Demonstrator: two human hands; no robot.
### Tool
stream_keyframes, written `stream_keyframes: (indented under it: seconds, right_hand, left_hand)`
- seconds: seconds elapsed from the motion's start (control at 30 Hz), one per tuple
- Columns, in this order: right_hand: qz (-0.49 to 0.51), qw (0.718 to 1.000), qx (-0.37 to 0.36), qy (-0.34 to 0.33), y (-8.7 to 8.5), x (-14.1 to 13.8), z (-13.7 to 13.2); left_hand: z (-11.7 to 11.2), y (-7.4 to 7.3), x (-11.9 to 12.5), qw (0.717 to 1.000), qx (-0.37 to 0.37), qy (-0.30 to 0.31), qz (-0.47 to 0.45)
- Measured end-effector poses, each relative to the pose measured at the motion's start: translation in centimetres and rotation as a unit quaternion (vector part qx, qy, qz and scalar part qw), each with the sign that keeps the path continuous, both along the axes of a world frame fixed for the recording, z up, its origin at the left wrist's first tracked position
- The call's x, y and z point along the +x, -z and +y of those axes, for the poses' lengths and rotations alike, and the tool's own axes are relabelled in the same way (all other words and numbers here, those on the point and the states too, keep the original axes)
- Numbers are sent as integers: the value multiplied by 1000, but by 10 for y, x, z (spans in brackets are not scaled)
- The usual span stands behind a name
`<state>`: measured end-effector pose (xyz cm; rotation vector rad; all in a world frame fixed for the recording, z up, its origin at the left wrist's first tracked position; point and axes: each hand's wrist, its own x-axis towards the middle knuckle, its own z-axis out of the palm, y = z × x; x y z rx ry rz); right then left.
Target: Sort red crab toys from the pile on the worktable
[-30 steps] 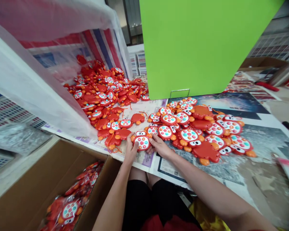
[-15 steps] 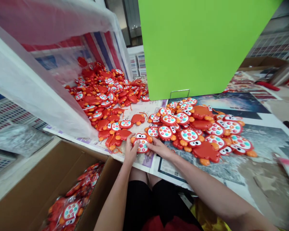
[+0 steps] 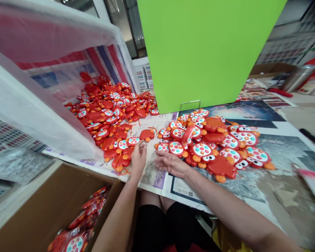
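Note:
My left hand [image 3: 138, 159] is over the table with its fingers loosely curled, a small gap between them and nothing seen inside. It is right beside the red crab-shaped toys [image 3: 122, 162] at the near end of the left heap. My right hand [image 3: 172, 164] is open, palm turned inward, fingers stretched toward the left hand and holding nothing. Just beyond it, a motion-blurred red toy [image 3: 188, 134] is in the air or landing on the right pile of toys [image 3: 202, 149]. These toys have white bellies with coloured dots, big eyes and orange feet.
A large heap of toys [image 3: 112, 105] spills from a white, striped-lined bag [image 3: 105, 57]. A green board [image 3: 207, 52] rises behind the table. At lower left, a cardboard box [image 3: 49, 199] holds bagged toys [image 3: 77, 241]. A metal cup [image 3: 298, 78] lies at far right.
The toy held in both hands has been let go; a blurred toy shows over the right pile. My hands have parted, and the left has moved up toward the left heap.

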<state>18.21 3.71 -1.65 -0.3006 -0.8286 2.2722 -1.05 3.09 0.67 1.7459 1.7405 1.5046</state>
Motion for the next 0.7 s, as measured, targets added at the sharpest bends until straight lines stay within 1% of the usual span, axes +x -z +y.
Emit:
stream_keyframes:
  seconds: [0.03, 0.1, 0.17, 0.23, 0.3, 0.37, 0.43, 0.47, 0.5, 0.53, 0.57, 0.6, 0.63, 0.67, 0.7]
  right_hand:
    - [-22, 999, 5, -23, 2, -2, 0]
    - [-47, 998, 14, -47, 5, -7, 0]
    - [-49, 997, 21, -57, 6, -10, 0]
    - [-47, 997, 22, -60, 6, -11, 0]
    - [-47, 997, 22, -62, 6, -11, 1]
    - [-48, 997, 21, -62, 6, -11, 1]
    - [-50, 998, 9, -46, 5, -11, 0]
    - [-50, 998, -3, -31, 5, -12, 0]
    - [-49, 999, -18, -15, 4, -13, 0]
    - [-49, 998, -31, -1, 3, -14, 0]
    - [-49, 998, -40, 11, 3, -15, 0]
    - [-49, 998, -44, 20, 2, -16, 0]
    - [-50, 998, -42, 26, 1, -17, 0]
    - [-52, 997, -38, 32, 1, -18, -1]
    - [-58, 997, -32, 37, 1, -18, -2]
  left_hand:
    - [15, -5, -3, 997, -15, -3, 80]
    - [45, -12, -7, 973, -72, -5, 218]
    - [72, -14, -11, 944, -144, 0, 295]
    - [93, -13, -12, 929, -187, 6, 318]
    - [105, -13, -11, 930, -189, 13, 315]
    - [108, -17, -10, 937, -174, 12, 304]
    - [101, -22, -10, 944, -160, -1, 290]
    - [94, -23, -11, 954, -144, -8, 261]
    - [85, -23, -11, 970, -121, -12, 210]
    - [73, -21, -12, 986, -95, -12, 134]
    - [60, -18, -12, 997, -70, -9, 38]
    - [45, -12, -11, 997, -52, 0, -64]
    - [30, -5, -10, 987, -45, 9, -156]
    - [15, 3, -8, 974, -51, 16, -220]
    - [2, 12, -5, 963, -64, 17, -261]
